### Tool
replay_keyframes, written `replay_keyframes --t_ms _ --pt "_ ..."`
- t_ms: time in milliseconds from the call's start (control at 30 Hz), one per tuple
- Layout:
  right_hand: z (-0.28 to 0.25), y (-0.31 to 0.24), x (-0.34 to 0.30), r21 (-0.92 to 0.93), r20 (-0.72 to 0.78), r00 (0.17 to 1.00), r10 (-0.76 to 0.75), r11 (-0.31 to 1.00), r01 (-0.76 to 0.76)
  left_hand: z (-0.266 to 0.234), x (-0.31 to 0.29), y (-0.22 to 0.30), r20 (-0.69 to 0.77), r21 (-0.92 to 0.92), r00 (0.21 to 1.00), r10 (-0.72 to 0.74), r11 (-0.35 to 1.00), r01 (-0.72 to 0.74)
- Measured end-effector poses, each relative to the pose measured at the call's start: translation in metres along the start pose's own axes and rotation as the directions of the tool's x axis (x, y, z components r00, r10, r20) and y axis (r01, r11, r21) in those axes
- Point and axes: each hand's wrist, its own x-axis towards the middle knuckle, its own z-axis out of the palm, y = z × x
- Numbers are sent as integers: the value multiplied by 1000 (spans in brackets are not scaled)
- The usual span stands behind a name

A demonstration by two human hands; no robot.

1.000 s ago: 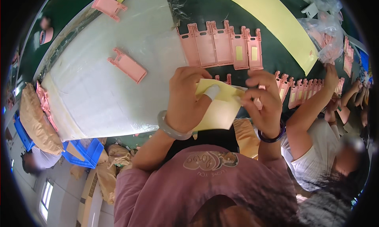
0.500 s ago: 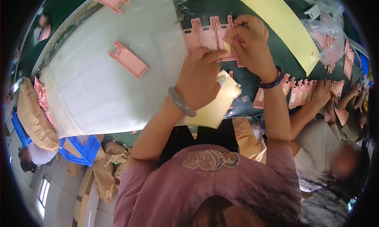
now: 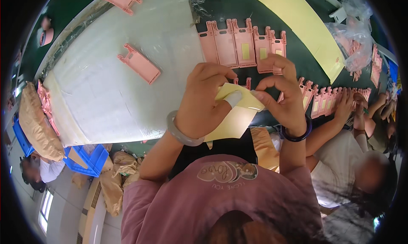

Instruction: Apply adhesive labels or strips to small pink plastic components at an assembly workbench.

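Note:
My left hand (image 3: 202, 101) is closed on a yellow sticker sheet (image 3: 231, 125), which is bent over at its upper part. The left thumb has a white cover on its tip and presses on the sheet. At the sheet's right edge, my right hand (image 3: 284, 95) pinches with thumb and forefinger; whether a sticker is between them I cannot make out. Beyond both hands stands a row of pink plastic cases (image 3: 223, 42). A small yellow sticker (image 3: 245, 51) lies on the third case, and two cases to its right carry one too. My fingers partly hide the rightmost ones.
A whitish sheet-covered board (image 3: 114, 87) takes up the left, with a loose pink case (image 3: 139, 63) on it. A long yellow strip (image 3: 304, 31) curves across the dark green table. At right, a co-worker's hand (image 3: 343, 108) touches more pink cases (image 3: 325, 101). A clear plastic bag (image 3: 355, 40) lies behind.
Both hands have come back from the row of cases toward me, to the yellow sheet. The third case now shows its sticker uncovered. My right hand has moved onto the sheet's edge.

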Motion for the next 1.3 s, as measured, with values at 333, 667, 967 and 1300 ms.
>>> replay_keyframes --t_ms 333,667,967,1300 --pt "17 -21 -5 -30 126 982 -144 988 149 -2 -21 -2 -140 -81 960 -244 969 235" --pt "22 25 78 -219 107 951 -290 926 307 4 -10 -4 7 290 999 32 956 -33" --pt "47 26 96 -592 -131 915 -382 770 237 5 2 -17 33 400 999 0 916 -13" --pt "20 -17 28 -45 164 980 -110 992 118 -16 -22 -13 -24 36 1000 6 999 -5"
